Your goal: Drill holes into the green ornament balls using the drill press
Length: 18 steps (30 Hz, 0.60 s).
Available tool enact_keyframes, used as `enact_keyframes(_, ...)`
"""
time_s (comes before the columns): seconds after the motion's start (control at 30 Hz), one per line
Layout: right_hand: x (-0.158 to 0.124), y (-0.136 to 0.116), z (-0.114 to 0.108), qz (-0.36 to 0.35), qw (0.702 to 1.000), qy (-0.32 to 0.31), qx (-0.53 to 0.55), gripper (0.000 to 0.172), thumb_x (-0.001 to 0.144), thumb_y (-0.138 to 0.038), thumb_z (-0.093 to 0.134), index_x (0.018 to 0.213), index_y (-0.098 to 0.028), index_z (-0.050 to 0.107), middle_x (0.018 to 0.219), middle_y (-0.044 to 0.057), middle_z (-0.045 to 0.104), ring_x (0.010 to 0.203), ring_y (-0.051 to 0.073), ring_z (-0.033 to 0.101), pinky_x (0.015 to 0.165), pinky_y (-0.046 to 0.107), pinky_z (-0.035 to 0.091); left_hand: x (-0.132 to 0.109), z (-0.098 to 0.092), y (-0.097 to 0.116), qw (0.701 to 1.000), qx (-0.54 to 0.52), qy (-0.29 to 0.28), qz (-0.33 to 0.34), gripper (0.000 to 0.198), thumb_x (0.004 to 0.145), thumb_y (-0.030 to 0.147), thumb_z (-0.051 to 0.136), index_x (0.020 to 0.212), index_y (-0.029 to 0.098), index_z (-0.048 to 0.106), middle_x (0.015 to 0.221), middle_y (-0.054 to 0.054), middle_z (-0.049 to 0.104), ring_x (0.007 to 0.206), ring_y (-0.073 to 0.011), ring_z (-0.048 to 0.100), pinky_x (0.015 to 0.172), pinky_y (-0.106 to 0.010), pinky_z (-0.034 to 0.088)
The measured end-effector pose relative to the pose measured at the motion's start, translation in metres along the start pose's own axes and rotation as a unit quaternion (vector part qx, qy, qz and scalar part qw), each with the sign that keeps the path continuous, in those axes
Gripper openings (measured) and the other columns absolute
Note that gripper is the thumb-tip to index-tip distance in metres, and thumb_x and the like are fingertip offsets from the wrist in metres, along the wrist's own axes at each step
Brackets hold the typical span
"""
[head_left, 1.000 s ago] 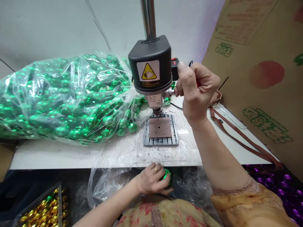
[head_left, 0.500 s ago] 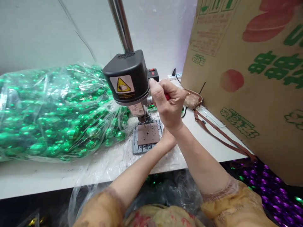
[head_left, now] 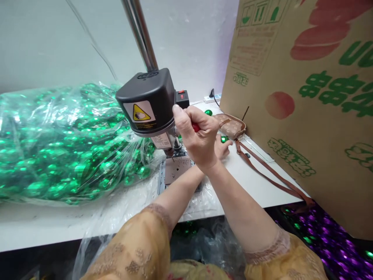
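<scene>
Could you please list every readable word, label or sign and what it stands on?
No word reads clearly.
Drill press cover: warning triangle with a hand; text beneath too small.
White label below the cover: too small.
Switch box: any markings too small.
Cardboard box: three green pictograms; red print, too small; green lettering, stylised, partly cut off, unreadable.
</scene>
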State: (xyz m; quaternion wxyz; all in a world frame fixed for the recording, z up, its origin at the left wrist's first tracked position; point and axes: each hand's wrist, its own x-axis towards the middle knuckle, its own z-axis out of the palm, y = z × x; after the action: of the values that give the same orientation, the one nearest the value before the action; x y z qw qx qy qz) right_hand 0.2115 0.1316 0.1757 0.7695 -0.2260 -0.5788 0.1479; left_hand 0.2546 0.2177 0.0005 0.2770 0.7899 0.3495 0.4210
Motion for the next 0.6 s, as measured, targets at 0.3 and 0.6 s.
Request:
enact_keyframes(0.3, -0.001, 0.002, -0.002, 0.002, 1.0, -0.008, 0.012, 0.047, 0.095, -0.022, 0.056, 0.06, -0.021, 0.025, 0.059, -0.007, 0.021, 0.055, 0.003, 0.021, 0.05, 0.023, 0.026, -0.164, -0.074, 0.045, 0.998, -0.027, -0.007, -0.05, 0.036, 0.085, 0.028, 0.071, 0.121, 0.026, 0.064, 0.124, -0.01, 0.062, 0.113, -0.0281, 0.064, 0.096, -0.042, 0.056)
enact_keyframes(0.6, -0.002, 0.004, 0.0, -0.004, 1.0, 0.011, -0.004, 0.047, 0.096, -0.022, 0.056, 0.058, -0.02, 0.028, 0.055, -0.007, 0.024, 0.05, 0.003, 0.025, 0.049, 0.026, 0.027, -0.184, -0.164, -0.007, 0.942, -0.097, 0.216, -0.238, 0.054, 0.087, 0.055, 0.071, 0.127, 0.022, 0.056, 0.12, -0.009, 0.068, 0.11, -0.0208, 0.067, 0.095, -0.033, 0.055)
